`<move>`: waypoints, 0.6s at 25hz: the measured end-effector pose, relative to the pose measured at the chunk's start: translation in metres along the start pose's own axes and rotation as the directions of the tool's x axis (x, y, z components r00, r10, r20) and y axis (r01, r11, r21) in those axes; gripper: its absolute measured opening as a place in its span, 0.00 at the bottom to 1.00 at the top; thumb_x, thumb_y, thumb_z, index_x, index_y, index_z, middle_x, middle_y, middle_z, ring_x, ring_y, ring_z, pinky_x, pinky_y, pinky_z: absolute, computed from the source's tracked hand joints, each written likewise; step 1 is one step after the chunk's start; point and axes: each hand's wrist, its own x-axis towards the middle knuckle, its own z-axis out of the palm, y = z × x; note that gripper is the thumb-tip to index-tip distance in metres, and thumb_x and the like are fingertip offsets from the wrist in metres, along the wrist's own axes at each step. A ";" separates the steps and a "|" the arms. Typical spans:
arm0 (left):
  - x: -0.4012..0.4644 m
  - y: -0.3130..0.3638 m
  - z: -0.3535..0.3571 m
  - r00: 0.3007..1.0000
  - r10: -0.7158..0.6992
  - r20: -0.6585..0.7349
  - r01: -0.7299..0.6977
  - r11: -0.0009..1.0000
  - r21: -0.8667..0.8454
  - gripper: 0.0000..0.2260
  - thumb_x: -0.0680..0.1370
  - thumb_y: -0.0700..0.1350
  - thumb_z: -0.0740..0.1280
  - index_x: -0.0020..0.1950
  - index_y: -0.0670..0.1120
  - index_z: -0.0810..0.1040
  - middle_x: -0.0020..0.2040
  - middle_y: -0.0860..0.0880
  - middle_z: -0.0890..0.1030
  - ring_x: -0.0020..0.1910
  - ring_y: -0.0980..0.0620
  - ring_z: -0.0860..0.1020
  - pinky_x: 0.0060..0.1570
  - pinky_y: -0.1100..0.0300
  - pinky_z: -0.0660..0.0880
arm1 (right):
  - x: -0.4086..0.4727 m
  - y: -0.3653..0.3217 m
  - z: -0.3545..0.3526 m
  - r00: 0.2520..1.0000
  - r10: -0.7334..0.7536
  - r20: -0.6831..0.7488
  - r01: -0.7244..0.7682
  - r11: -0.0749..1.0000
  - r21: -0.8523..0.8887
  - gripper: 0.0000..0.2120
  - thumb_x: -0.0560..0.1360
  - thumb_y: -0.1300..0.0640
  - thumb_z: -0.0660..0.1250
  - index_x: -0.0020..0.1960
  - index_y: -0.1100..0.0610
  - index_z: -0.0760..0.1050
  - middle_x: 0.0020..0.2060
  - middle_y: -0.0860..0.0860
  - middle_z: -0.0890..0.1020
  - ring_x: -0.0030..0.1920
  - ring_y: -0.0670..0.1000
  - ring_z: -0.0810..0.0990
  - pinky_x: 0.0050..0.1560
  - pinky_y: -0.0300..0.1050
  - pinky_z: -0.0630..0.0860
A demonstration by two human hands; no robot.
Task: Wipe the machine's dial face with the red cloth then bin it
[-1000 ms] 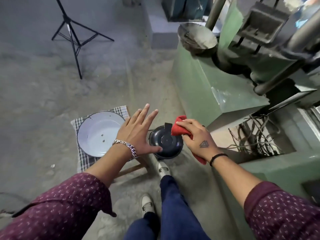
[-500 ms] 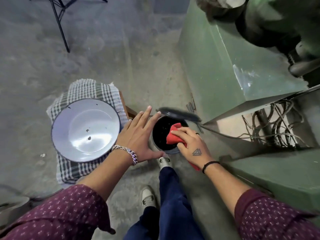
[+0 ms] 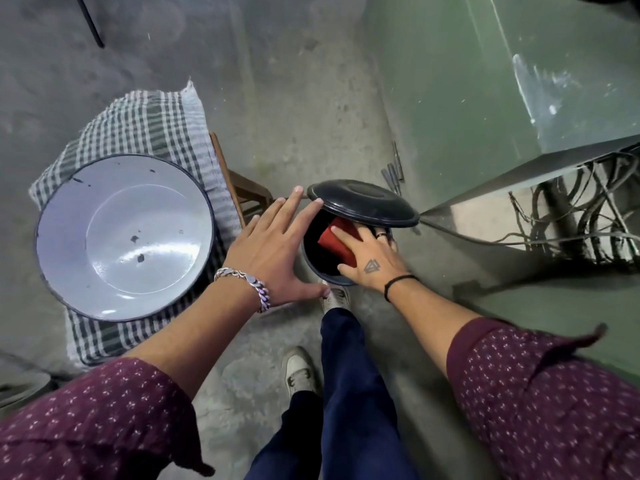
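Observation:
A small dark pedal bin [image 3: 320, 270] stands on the floor with its round lid [image 3: 363, 206] tipped up. My right hand [image 3: 369, 258] reaches into the bin's mouth and holds the red cloth [image 3: 337, 239] down inside it. My left hand [image 3: 273, 251] lies flat with fingers spread against the bin's left rim, its fingertips touching the lid's edge. My white shoe [image 3: 336, 295] rests at the bin's near side, where the pedal is hidden. The green machine [image 3: 485, 81] rises at the right; its dial face is out of view.
A white enamel basin [image 3: 123, 237] sits on a checked cloth [image 3: 156, 126] over a wooden stool [image 3: 242, 188] to the left of the bin. Loose wires [image 3: 581, 216] fill an opening in the machine's base. A tripod leg [image 3: 90, 20] shows at the top left.
The bin's lid has swung up from shut to open. My right hand has pushed the red cloth from above the lid down into the bin. The view has tilted downward.

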 end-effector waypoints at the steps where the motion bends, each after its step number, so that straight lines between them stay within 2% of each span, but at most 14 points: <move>1: 0.001 -0.001 0.002 1.000 0.001 -0.003 -0.001 1.000 0.005 0.65 0.60 0.81 0.70 0.88 0.63 0.40 0.91 0.53 0.41 0.89 0.44 0.50 0.84 0.36 0.60 | 0.002 0.002 0.002 1.000 0.004 -0.007 -0.004 1.000 0.007 0.41 0.80 0.39 0.73 0.88 0.32 0.57 0.90 0.48 0.55 0.87 0.68 0.58 0.84 0.72 0.64; 3: 0.003 -0.002 0.006 1.000 -0.005 0.001 0.005 1.000 0.008 0.65 0.60 0.82 0.69 0.88 0.63 0.39 0.91 0.52 0.40 0.89 0.44 0.50 0.84 0.36 0.60 | 0.001 0.004 0.007 0.999 -0.022 -0.028 0.023 0.999 0.033 0.41 0.79 0.37 0.73 0.88 0.34 0.60 0.91 0.47 0.55 0.89 0.64 0.56 0.84 0.70 0.65; 9: 0.000 0.005 -0.007 1.000 0.007 -0.002 -0.007 0.998 0.063 0.66 0.60 0.83 0.68 0.88 0.63 0.38 0.91 0.50 0.40 0.89 0.43 0.49 0.85 0.37 0.59 | -0.031 -0.006 -0.005 0.993 -0.029 -0.114 0.034 0.998 0.045 0.41 0.78 0.33 0.72 0.87 0.38 0.64 0.90 0.46 0.61 0.87 0.58 0.63 0.83 0.66 0.67; 15: -0.024 0.022 -0.079 0.998 0.009 -0.064 -0.003 0.995 0.098 0.66 0.59 0.84 0.67 0.88 0.64 0.37 0.91 0.51 0.38 0.89 0.43 0.49 0.85 0.37 0.59 | -0.091 -0.026 -0.076 0.957 -0.074 -0.282 0.072 0.997 -0.015 0.44 0.76 0.27 0.67 0.88 0.35 0.59 0.91 0.44 0.59 0.88 0.57 0.63 0.82 0.65 0.65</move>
